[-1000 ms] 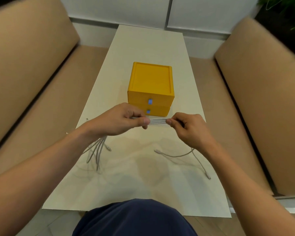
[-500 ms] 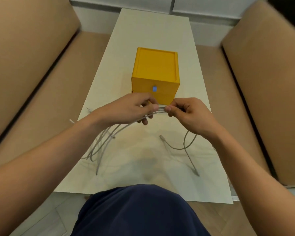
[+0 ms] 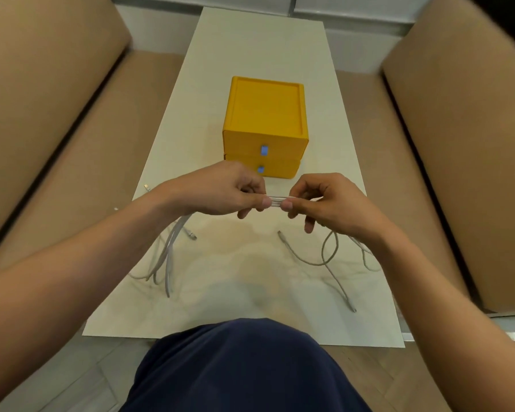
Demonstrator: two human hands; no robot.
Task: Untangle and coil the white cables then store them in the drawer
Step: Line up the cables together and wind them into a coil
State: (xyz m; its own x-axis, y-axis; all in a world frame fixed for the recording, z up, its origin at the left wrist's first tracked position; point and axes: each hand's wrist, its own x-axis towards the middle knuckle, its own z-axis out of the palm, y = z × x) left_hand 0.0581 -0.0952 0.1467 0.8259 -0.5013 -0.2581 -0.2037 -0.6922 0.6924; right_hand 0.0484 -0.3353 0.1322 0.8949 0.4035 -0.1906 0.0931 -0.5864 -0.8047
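Both hands, left (image 3: pixel 220 193) & right (image 3: pixel 324 200), pinch white cables (image 3: pixel 275 201) taut just in front of the drawer box (image 3: pixel 265 126); loose ends trail on table (image 3: pixel 250 55). Best: draw strands apart slowly w/o yanking.

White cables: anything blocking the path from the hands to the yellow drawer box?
No object lies on the cream table between the bunched white cables, pinched by left hand and right hand, and the yellow plastic two-drawer box. But both its drawers are shut, so the closed fronts bar storage.
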